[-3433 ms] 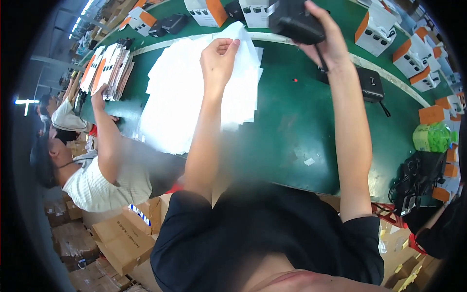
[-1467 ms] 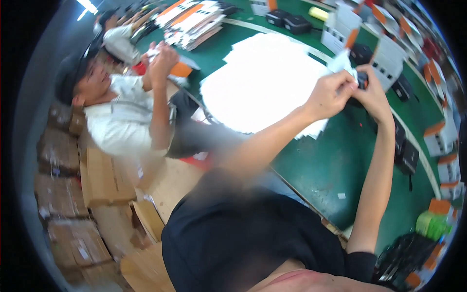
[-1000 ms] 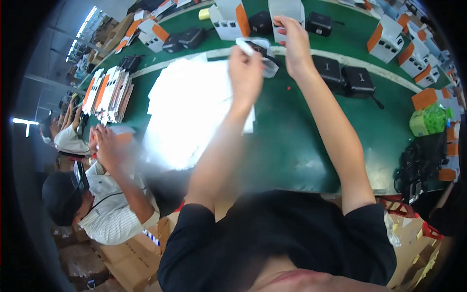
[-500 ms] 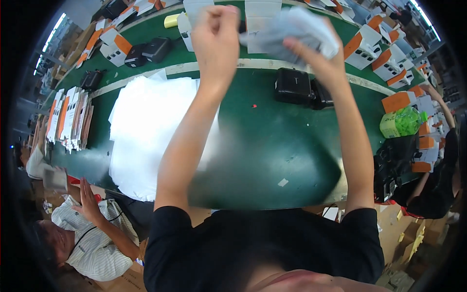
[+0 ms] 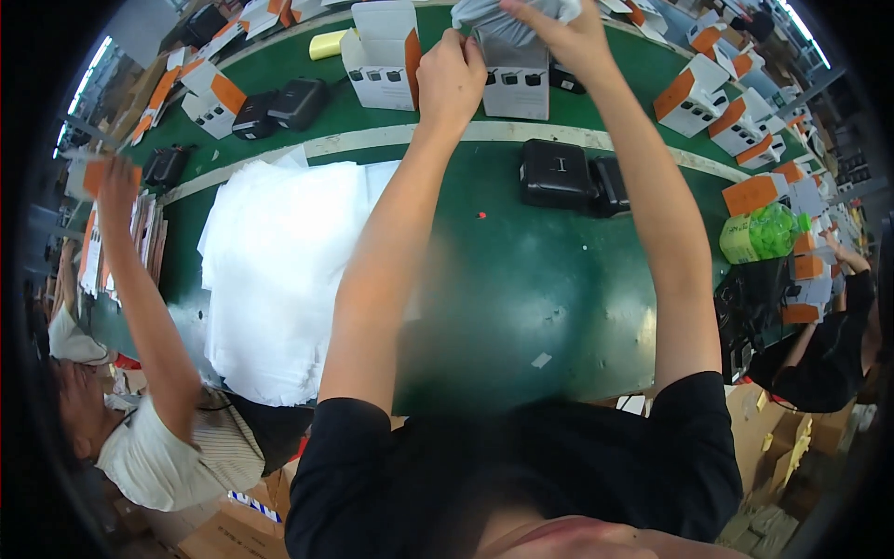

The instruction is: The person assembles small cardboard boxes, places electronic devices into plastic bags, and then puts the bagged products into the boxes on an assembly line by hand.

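Grey plastic bag at top of white box; likely slippery, soft outside, best cupped from both sides. Right hand half-curled, holding it; left hand curled beside box, grip unclear.

A: What's in the translucent plastic bag?
B: Can't tell; the crumpled film veils it, and the top edge cuts it off along with part of the right hand.
A: Is it inside the white carton?
B: Unclear, since the bag covers the carton's mouth.
A: And the left hand?
B: I can't see whether its fingertips pinch film or cardboard.
A: That black case?
B: Partly hidden behind the right forearm.
A: The red speck?
B: Too small to identify. Far left, the co-worker's hand is blurred.
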The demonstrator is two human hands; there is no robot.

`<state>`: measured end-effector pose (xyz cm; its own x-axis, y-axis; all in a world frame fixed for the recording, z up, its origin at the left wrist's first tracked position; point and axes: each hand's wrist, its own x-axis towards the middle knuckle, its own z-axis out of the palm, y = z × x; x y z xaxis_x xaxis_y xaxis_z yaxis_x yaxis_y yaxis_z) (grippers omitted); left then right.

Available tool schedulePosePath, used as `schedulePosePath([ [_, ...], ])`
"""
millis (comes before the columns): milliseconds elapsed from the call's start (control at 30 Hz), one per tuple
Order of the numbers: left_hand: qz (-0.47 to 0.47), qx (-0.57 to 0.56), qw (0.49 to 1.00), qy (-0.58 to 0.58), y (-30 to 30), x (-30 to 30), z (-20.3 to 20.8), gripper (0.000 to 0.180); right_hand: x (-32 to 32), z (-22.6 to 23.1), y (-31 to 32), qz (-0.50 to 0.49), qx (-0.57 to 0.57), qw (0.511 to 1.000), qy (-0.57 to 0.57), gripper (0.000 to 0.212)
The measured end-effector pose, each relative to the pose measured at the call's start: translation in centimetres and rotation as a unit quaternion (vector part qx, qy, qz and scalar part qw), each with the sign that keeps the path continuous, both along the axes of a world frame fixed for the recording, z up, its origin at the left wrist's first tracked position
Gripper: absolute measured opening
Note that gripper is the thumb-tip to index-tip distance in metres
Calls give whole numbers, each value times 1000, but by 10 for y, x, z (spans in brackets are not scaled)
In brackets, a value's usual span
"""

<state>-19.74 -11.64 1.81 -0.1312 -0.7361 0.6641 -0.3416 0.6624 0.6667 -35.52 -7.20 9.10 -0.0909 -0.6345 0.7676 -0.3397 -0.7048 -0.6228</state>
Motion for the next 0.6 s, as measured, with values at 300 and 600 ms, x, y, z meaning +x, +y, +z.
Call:
schedulePosePath([
  [300,10,11,996,88,8,-18,-9,18,-40,-34,31,-166,77,896,404,45],
  [600,7,2,994,108,13,-79,-14,19,-223,-78,10,-233,269,877,324,62],
])
